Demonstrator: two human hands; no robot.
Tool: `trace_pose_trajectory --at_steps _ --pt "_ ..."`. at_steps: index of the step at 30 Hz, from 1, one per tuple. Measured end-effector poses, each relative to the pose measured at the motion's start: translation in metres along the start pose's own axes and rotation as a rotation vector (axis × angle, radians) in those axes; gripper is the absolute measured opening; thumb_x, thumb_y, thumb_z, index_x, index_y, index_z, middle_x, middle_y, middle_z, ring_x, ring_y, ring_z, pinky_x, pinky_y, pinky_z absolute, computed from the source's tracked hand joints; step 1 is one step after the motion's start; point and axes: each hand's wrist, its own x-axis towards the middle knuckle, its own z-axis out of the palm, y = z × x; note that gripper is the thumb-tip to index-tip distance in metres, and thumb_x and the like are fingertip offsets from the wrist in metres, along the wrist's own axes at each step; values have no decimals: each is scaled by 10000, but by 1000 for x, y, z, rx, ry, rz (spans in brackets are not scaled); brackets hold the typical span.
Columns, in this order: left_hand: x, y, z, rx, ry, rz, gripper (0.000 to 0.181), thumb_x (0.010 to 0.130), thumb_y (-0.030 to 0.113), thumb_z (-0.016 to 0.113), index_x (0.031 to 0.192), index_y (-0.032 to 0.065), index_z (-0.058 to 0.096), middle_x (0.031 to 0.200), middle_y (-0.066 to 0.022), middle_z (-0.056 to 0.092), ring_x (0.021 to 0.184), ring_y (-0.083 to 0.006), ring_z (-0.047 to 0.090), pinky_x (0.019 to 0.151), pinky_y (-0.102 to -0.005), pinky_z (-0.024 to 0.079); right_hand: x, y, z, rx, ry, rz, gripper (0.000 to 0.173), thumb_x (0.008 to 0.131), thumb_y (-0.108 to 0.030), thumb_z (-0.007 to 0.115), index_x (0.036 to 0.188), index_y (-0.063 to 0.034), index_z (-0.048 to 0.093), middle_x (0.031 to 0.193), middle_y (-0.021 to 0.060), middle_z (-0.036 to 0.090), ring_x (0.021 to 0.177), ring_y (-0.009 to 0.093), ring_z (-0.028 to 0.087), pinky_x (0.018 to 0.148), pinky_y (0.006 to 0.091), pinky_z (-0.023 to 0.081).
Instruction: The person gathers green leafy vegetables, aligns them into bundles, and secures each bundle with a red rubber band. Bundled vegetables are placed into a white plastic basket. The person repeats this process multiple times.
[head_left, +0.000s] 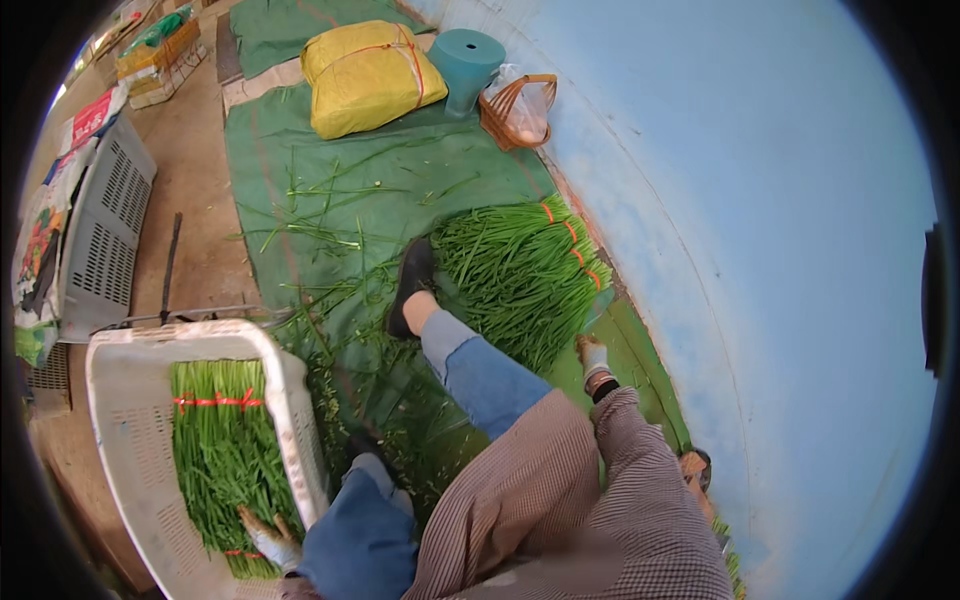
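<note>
My left hand (271, 541), in a soiled white work glove, rests with fingers apart on the leaves of garlic chives (225, 450) inside a white plastic crate (296, 442). Red bands tie these chives into bundles, their pale cut ends lying toward the far side of the crate. On the right, my gloved right hand (592, 356) is low over the green sheet, just beside a pile of banded chive bundles (517, 277). Its fingers look curled, and whether anything is between them is hidden. The pile's banded ends lie toward the blue wall.
Loose chive stalks (330, 232) litter the green ground sheet (277, 157). Farther off are a yellow wrapped bundle (375, 79), a teal stool (466, 67) and a wicker basket (517, 112) holding a plastic bag. A grey crate (109, 232) stands left. The blue wall (787, 225) bounds the right.
</note>
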Motion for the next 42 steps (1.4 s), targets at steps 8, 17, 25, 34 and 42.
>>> trace_pose_trajectory --at_steps 8,17,25,34,42 --pt "4 6 -23 -338 -188 -182 609 981 171 465 1499 13 186 1560 -174 196 1435 -322 204 1165 -411 167 112 -3 81 -129 215 384 779 786 -413 696 1304 116 454 1309 309 511 1224 404 499 1025 396 395" --pt "47 22 -62 -373 -56 -321 597 993 182 458 1502 21 191 1567 -162 182 1438 -301 200 1166 -405 156 49 14 25 203 278 16 688 782 -241 688 1294 138 431 1229 283 570 1082 407 569 943 404 435" --pt "135 194 -200 -876 344 -59 683 907 34 592 1489 24 235 1528 -161 276 1393 -278 283 1146 -395 239 -137 -84 -90 85 228 -829 634 731 -76 700 1305 35 454 1165 238 598 1020 381 601 884 397 484" --pt "118 397 -199 -1602 -460 428 791 765 199 765 1389 19 316 1337 -106 466 1225 -237 442 1051 -374 330 -313 -231 -134 -295 -218 -1457 941 628 -185 794 1452 -89 348 1382 205 476 1067 369 543 906 461 436" --pt "55 360 -209 -1485 -133 394 682 710 240 833 1244 21 469 1148 -73 619 1042 -178 597 930 -332 481 -412 -266 -185 209 -265 -1296 547 705 -165 795 1207 -55 608 1141 142 622 1021 332 618 868 412 502"
